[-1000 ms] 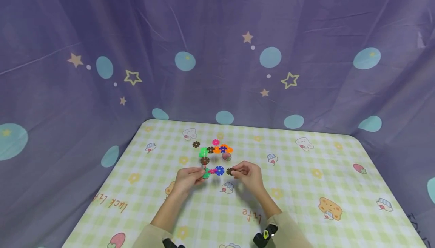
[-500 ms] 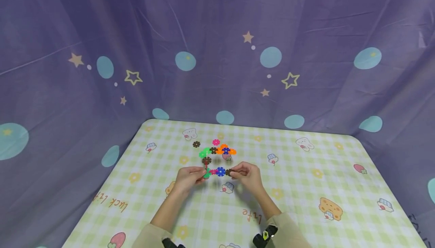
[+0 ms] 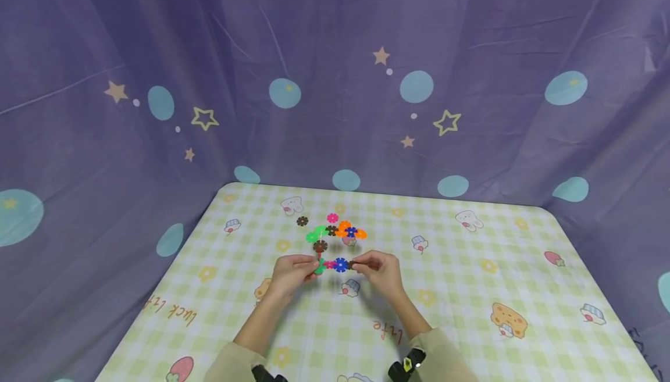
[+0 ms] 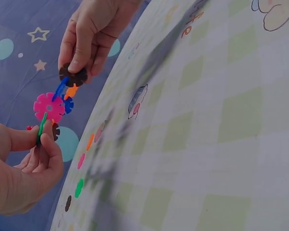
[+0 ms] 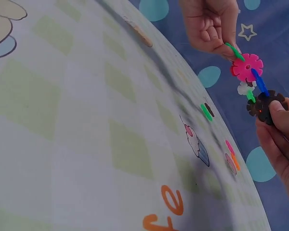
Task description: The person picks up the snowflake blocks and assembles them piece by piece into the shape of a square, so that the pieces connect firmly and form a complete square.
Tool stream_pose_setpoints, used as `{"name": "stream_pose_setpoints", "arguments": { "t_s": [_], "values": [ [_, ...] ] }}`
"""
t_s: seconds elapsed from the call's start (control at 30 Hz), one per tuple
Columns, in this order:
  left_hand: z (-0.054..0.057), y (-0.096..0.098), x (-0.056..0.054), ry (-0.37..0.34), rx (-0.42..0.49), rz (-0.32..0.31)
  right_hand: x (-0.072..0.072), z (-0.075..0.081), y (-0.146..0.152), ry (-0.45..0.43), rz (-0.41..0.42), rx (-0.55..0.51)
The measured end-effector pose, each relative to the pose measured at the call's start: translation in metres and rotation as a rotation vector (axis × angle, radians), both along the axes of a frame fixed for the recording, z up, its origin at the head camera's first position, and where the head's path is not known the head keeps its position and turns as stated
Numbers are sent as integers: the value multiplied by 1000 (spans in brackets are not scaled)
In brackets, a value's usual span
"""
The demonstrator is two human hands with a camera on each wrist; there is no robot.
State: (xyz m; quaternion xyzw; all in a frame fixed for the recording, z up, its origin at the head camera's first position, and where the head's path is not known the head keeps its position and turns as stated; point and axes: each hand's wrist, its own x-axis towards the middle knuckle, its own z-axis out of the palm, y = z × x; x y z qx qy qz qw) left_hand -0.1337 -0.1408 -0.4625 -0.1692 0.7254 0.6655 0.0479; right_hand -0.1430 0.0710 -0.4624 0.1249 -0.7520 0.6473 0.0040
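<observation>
Left of centre in the head view, your left hand (image 3: 293, 274) pinches the green disc (image 3: 320, 266) at the lower left corner of the linked chain, probably as an anchor so the long, loose-ended run does not swing. Above that hand, the loose brown disc (image 3: 302, 221) lies on the checked cloth (image 3: 455, 266), and to its right the loose green disc (image 3: 312, 236) shows beside the chain, perhaps left there as spares within your reach. From your left grip the chain climbs the frame through a red piece (image 3: 319, 255), seen edge-on, and the brown wheel (image 3: 320, 246), then bends right to the end orange disc (image 3: 361, 234). Above this bend rest the loose pink disc (image 3: 332, 218) and the loose orange disc (image 3: 344, 225). Lower down, just right of your left fingertips, come the pink link (image 3: 330, 265) and the blue disc (image 3: 341, 264). Farther right, your right hand (image 3: 382, 271) pinches the dark disc (image 3: 353, 266) by its outer side, likely to leave its other edge uncovered for the blue one. Both wrist views show these neighbours turned crosswise, presumably so notch meets notch; how deeply blue and dark are seated, you cannot tell.
</observation>
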Motion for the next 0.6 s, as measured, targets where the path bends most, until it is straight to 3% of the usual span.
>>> {"name": "stream_pose_setpoints", "arguments": {
  "t_s": [0.3,0.53,0.6],
  "values": [
    [4,6,1,54,-102,27,3,-3,-2,98,15,5],
    [7,7,1,60,-110,18,-9,-40,-3,81,-36,-35],
    [8,6,-1,59,-105,0,-8,-39,-2,66,-47,-66]
  ]
}}
